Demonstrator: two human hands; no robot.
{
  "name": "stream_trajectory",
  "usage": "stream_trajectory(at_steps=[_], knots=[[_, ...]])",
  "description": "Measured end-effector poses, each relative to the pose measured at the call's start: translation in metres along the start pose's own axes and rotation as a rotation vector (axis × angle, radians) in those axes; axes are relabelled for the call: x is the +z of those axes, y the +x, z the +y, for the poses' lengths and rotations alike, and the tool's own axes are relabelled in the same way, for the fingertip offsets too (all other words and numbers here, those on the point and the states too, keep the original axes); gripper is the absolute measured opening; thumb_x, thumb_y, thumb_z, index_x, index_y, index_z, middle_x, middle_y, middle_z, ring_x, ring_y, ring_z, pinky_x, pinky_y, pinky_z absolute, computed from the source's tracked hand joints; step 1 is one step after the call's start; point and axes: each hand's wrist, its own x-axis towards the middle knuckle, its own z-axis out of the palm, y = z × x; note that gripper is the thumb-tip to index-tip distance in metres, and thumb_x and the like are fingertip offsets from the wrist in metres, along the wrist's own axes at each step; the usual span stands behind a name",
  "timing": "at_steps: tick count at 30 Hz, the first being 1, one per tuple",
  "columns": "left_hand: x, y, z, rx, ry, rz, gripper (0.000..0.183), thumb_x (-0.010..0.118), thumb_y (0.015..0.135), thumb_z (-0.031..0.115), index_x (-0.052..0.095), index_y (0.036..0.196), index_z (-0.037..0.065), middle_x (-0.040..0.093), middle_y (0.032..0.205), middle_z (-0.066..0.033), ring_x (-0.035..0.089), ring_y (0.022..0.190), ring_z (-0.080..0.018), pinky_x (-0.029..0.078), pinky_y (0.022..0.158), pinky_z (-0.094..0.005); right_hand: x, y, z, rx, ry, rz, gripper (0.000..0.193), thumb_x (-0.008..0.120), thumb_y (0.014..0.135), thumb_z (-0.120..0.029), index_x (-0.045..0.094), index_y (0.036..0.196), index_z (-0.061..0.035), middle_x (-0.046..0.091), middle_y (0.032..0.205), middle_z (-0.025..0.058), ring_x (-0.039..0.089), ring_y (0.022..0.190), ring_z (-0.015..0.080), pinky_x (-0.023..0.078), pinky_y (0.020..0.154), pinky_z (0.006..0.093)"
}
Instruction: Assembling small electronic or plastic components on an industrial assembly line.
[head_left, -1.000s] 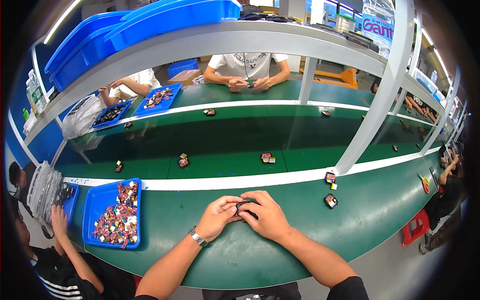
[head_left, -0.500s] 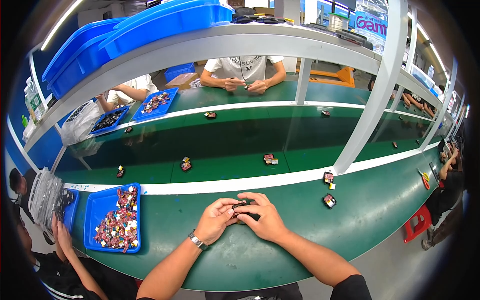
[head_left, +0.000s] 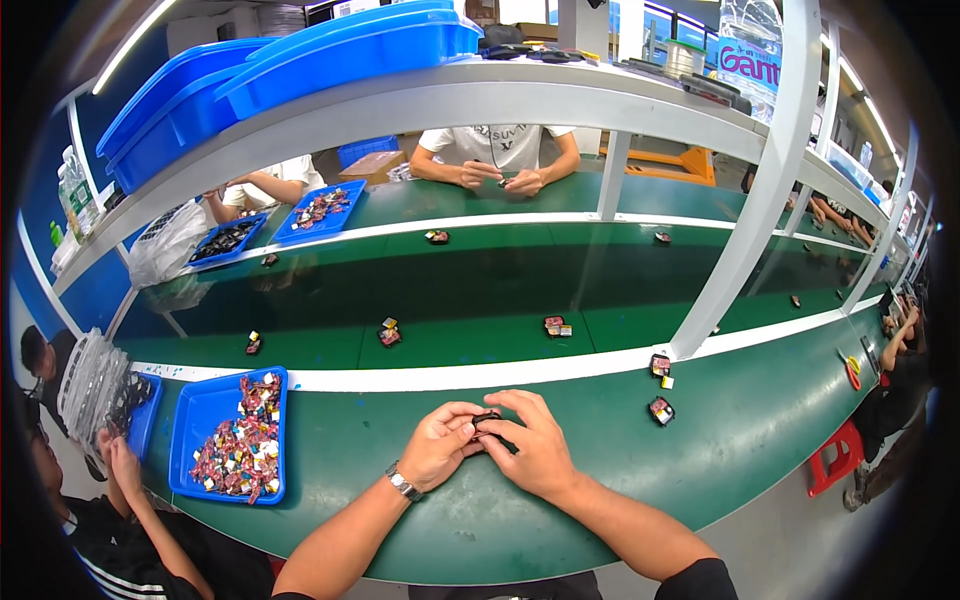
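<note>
Above the green bench, my left hand (head_left: 442, 446) and my right hand (head_left: 533, 446) are closed together on a small black plastic housing (head_left: 486, 418). The left thumb and fingers pinch its near left side. My right thumb and fingers curl over it from the other side, so much of the piece is hidden. Two similar black units with red innards and white-yellow labels, a farther unit (head_left: 660, 365) and a nearer unit (head_left: 661, 410), lie on the bench to the right. To the left stands a blue tray (head_left: 180, 440) heaped with small red parts bearing white and yellow pieces.
Beyond a white rail (head_left: 430, 378) runs a green conveyor (head_left: 480, 345) carrying several small units. A grey post (head_left: 745, 200) rises at right, supporting a shelf with blue bins (head_left: 330, 60). Scissors (head_left: 852, 372) lie far right. Co-workers sit opposite and at my left.
Units on the conveyor have shifted right. My right fingers have shifted slightly around the black housing, which both hands still hold. The whole view has moved a little.
</note>
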Motion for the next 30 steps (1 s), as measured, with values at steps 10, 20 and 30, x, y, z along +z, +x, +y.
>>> stream_trajectory(at_steps=[10, 20, 30], knots=[[0.003, -0.001, 0.001, 0.019, 0.010, 0.041, 0.025, 0.058, 0.097, 0.008, 0.053, 0.120, 0.003, 0.060, 0.127, -0.0146, 0.061, 0.114, -0.0221, 0.052, 0.097, -0.0415, 0.003, 0.000, 0.001, 0.066, 0.070, -0.055, 0.023, 0.073, 0.075, -0.002, 0.071, 0.097, -0.0069, 0.061, 0.123, 0.0084, 0.052, 0.120, 0.0312, 0.048, 0.096, 0.0395], [0.005, -0.002, 0.000, 0.033, 0.038, 0.077, 0.028, 0.054, 0.099, 0.009, 0.051, 0.125, 0.000, 0.061, 0.122, -0.0119, 0.061, 0.112, -0.0200, 0.052, 0.096, -0.0378, 0.005, 0.003, 0.001, 0.045, 0.036, -0.005, 0.017, 0.074, 0.076, -0.003, 0.069, 0.092, -0.0041, 0.063, 0.112, 0.0104, 0.060, 0.103, 0.0279, 0.053, 0.083, 0.0367], [0.010, -0.003, 0.004, -0.013, 0.060, 0.136, 0.029, 0.052, 0.099, 0.007, 0.050, 0.127, 0.001, 0.062, 0.119, -0.0101, 0.062, 0.110, -0.0180, 0.054, 0.093, -0.0356, -0.004, 0.009, 0.004, -0.038, 0.018, -0.080, 0.022, 0.074, 0.073, 0.000, 0.066, 0.093, -0.0044, 0.063, 0.104, 0.0098, 0.063, 0.095, 0.0262, 0.055, 0.076, 0.0337]])
